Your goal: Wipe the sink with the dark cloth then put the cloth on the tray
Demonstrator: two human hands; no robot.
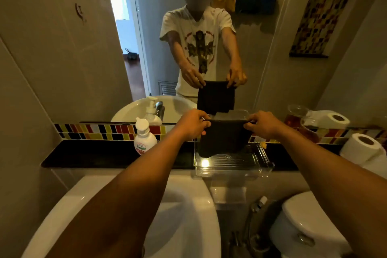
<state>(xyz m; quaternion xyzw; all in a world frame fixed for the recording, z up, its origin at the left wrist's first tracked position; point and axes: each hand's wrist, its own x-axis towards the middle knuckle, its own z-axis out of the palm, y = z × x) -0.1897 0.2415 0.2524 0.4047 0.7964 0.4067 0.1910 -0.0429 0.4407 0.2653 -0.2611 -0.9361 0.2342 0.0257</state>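
Cloth [224, 138] corner hidden inside left hand [192, 124]

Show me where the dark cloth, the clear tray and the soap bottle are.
dark cloth [223, 138], head view, middle of the hanging fabric
clear tray [234, 171], head view, front wall
soap bottle [144, 142], head view, white body

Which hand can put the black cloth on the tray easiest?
Probably the right hand. Both hands pinch top corners of the dark cloth, but the right hangs over the clear tray, while the left hand sits at its left edge.
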